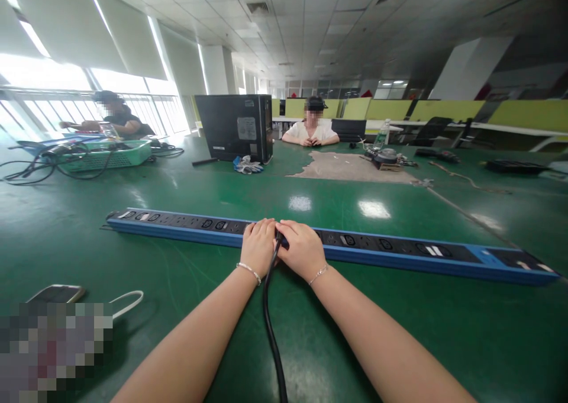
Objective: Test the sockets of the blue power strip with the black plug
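Blue multi-socket power strip [341, 246] is laid across the middle of the frame, on a green tabletop [186, 308], running from left of centre to the right edge. At lower left, a smartphone [57, 293] is seen beside a pixelated object, from which a white cord [134, 298] is looped. At upper left, black cables are heaped in and around a green basket [118, 158], with a seated person [124, 120] behind it. Further right, a black computer tower [228, 125] is stood, with gloves [248, 165] laid at its foot. At centre, the strip is covered by the left hand [258, 244], its fingers pressed together; its thumb cannot be made out. Just beside it, the plug end of a black power cable [267, 308] is pinched by the curled fingers of the right hand [303, 248]; whether it is fully seated cannot be told. Beyond the hands, another person [310, 133] is seated. At upper right, a tan cord [465, 181] is strewn on the tabletop.
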A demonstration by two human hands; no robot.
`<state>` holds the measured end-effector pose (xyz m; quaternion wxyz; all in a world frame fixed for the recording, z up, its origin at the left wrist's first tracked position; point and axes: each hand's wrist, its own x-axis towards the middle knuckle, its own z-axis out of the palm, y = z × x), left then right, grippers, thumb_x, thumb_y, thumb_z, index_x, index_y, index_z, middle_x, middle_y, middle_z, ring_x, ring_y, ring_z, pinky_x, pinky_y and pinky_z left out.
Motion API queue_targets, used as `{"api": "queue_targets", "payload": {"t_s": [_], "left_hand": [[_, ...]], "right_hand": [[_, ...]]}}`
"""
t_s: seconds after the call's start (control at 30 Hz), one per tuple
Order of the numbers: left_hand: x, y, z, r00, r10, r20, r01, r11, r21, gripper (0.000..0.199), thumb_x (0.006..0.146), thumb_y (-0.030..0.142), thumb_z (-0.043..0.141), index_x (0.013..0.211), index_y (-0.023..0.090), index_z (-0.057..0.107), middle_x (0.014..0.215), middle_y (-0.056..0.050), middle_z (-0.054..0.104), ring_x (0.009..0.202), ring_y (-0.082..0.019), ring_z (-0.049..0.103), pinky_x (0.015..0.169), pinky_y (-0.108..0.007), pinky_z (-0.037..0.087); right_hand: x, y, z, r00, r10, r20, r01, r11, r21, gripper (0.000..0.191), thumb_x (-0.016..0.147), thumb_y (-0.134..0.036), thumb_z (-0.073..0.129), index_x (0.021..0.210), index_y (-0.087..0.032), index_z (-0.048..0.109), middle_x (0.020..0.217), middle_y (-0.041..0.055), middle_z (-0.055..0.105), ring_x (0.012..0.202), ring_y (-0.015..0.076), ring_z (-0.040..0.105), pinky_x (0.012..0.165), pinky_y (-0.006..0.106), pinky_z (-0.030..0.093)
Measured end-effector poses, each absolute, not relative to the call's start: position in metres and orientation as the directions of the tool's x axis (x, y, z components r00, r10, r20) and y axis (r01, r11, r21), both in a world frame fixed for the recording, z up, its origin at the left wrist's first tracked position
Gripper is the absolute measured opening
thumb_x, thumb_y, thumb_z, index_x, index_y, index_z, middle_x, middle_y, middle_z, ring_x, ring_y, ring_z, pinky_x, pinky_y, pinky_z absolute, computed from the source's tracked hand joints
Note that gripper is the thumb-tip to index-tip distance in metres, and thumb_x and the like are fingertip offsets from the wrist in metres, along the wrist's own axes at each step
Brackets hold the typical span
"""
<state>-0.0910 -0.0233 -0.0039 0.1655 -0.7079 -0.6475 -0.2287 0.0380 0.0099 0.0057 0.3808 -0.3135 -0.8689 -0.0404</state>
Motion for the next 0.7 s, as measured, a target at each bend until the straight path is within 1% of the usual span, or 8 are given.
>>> {"api": "queue_targets", "payload": {"t_s": [0.07, 0.2, 0.3, 0.43, 0.57, 0.63, 0.7], "left_hand": [[-0.0912, -0.0234, -0.0047, 0.057, 0.846, 0.530, 0.992, -0.107, 0.063, 0.035, 0.082, 0.019, 0.042, 0.116, 0.014, 0.052, 0.125, -0.012, 0.058, 0.120, -0.024, 0.048, 0.101, -0.039, 0.032], [-0.0912, -0.0241, -0.0047, 0.076, 0.842, 0.534, 0.990, -0.127, 0.059, 0.036, 0.082, 0.020, 0.043, 0.116, 0.012, 0.051, 0.125, -0.013, 0.058, 0.120, -0.024, 0.048, 0.099, -0.039, 0.034], [-0.0905, -0.0250, -0.0040, 0.080, 0.831, 0.550, 0.989, -0.137, 0.063, 0.035, 0.081, 0.021, 0.044, 0.114, 0.013, 0.052, 0.124, -0.014, 0.058, 0.119, -0.025, 0.049, 0.098, -0.039, 0.034], [-0.0902, -0.0248, -0.0047, 0.071, 0.824, 0.562, 0.987, -0.140, 0.080, 0.037, 0.080, 0.022, 0.046, 0.116, 0.013, 0.051, 0.123, -0.013, 0.058, 0.118, -0.025, 0.049, 0.098, -0.039, 0.034], [-0.0903, -0.0238, -0.0060, 0.067, 0.822, 0.566, 0.986, -0.142, 0.089, 0.041, 0.078, 0.024, 0.050, 0.117, 0.013, 0.051, 0.123, -0.013, 0.058, 0.118, -0.026, 0.049, 0.098, -0.039, 0.034], [-0.0899, -0.0236, -0.0060, 0.065, 0.820, 0.568, 0.986, -0.140, 0.090, 0.041, 0.077, 0.024, 0.051, 0.117, 0.014, 0.051, 0.123, -0.013, 0.058, 0.118, -0.026, 0.048, 0.098, -0.039, 0.034], [-0.0892, -0.0235, -0.0054, 0.052, 0.817, 0.574, 0.987, -0.130, 0.096, 0.040, 0.078, 0.025, 0.051, 0.116, 0.014, 0.051, 0.122, -0.012, 0.059, 0.118, -0.025, 0.049, 0.097, -0.038, 0.034]], "right_hand": [[0.0368, 0.0092, 0.0043, -0.491, 0.533, 0.689, 0.578, 0.791, -0.200, 0.032, 0.078, -0.024, 0.055, 0.106, -0.014, 0.064, 0.110, 0.0116, 0.065, 0.102, 0.0212, 0.059, 0.093, 0.035, 0.046], [0.0366, 0.0060, 0.0000, -0.465, 0.586, 0.663, 0.574, 0.770, -0.278, 0.035, 0.078, -0.019, 0.053, 0.112, -0.017, 0.059, 0.116, 0.0098, 0.060, 0.107, 0.0204, 0.056, 0.092, 0.034, 0.047], [0.0362, 0.0057, -0.0022, -0.476, 0.603, 0.640, 0.590, 0.759, -0.276, 0.036, 0.079, -0.018, 0.051, 0.115, -0.019, 0.057, 0.119, 0.0089, 0.058, 0.106, 0.0202, 0.056, 0.091, 0.034, 0.046], [0.0333, 0.0085, -0.0011, -0.451, 0.656, 0.605, 0.654, 0.704, -0.276, 0.038, 0.082, -0.018, 0.047, 0.120, -0.017, 0.054, 0.119, 0.0094, 0.060, 0.106, 0.0222, 0.056, 0.091, 0.037, 0.045], [0.0314, 0.0101, 0.0018, -0.434, 0.695, 0.573, 0.670, 0.674, -0.311, 0.032, 0.085, -0.019, 0.043, 0.114, -0.016, 0.057, 0.113, 0.0090, 0.064, 0.100, 0.0220, 0.060, 0.089, 0.036, 0.045], [0.0300, 0.0106, 0.0024, -0.422, 0.704, 0.571, 0.654, 0.672, -0.346, 0.029, 0.085, -0.019, 0.043, 0.110, -0.017, 0.058, 0.110, 0.0087, 0.065, 0.097, 0.0219, 0.061, 0.087, 0.035, 0.045], [0.0273, 0.0120, 0.0023, -0.352, 0.731, 0.584, 0.614, 0.652, -0.446, 0.028, 0.085, -0.020, 0.044, 0.108, -0.017, 0.058, 0.109, 0.0093, 0.065, 0.096, 0.0216, 0.061, 0.086, 0.035, 0.045]]}}
